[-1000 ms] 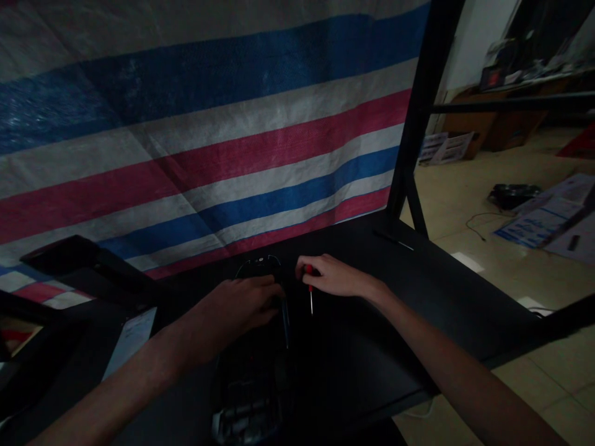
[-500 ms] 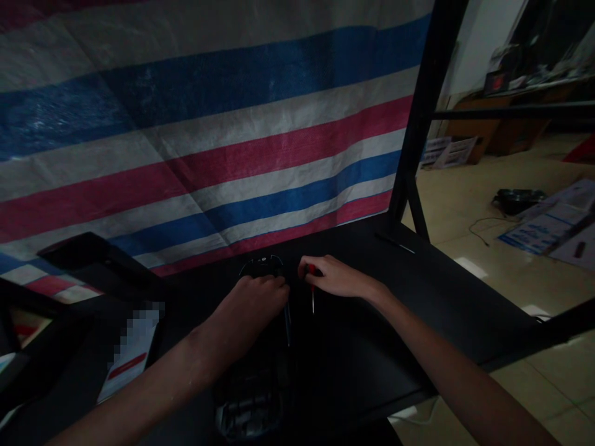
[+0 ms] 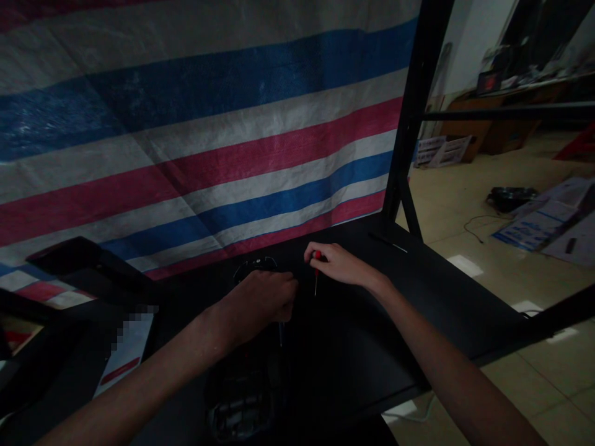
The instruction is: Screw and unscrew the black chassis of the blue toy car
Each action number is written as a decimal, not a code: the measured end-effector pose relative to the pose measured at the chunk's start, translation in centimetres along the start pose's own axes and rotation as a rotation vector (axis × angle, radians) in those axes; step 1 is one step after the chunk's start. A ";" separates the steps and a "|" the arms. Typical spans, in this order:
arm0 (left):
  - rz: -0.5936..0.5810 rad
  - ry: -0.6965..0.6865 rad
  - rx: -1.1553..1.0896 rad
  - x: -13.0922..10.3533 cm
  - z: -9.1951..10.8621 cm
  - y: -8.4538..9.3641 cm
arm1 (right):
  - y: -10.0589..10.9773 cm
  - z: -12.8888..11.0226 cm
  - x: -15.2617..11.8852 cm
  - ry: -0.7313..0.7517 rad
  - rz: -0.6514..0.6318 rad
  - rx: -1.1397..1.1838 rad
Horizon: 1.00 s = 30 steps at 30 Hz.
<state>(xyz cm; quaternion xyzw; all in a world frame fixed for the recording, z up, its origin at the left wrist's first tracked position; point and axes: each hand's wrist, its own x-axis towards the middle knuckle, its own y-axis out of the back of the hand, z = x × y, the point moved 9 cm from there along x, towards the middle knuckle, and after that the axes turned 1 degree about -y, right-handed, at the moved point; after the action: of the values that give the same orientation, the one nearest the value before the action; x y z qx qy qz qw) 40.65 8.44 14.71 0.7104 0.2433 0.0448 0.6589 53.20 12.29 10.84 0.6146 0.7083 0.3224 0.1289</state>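
Note:
My right hand (image 3: 330,260) is closed around a small screwdriver (image 3: 317,255) with a red and black handle; its thin metal shaft points down over the black table. To its left, my left hand (image 3: 274,294) has curled fingers above a dark device (image 3: 242,396) lying on the table. What those fingers hold, if anything, is hidden. The device's far end has a curved, shiny rim, and its near end shows molded compartments. Much of it is lost in shadow.
The black table (image 3: 372,334) meets a striped sheet (image 3: 260,148) behind. A thin rod (image 3: 390,242) lies at the back right. On the left are a white and red paper (image 3: 124,353) and a black stand (image 3: 88,260). Black frame posts rise at the right.
My left hand has shifted slightly right, away from the device's far end. My right hand, with the screwdriver, has risen a little away from me. The view has shifted slightly.

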 end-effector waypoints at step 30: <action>0.312 0.443 -1.432 -9.2 -13.8 -14.2 | 1.0 1.3 0.3 -0.041 0.154 0.236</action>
<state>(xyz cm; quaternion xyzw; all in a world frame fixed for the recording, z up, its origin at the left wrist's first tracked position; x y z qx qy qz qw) 23.21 17.52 5.18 0.1107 0.1780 0.4254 0.8804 54.69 12.95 10.58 0.6845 0.6893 0.2329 0.0450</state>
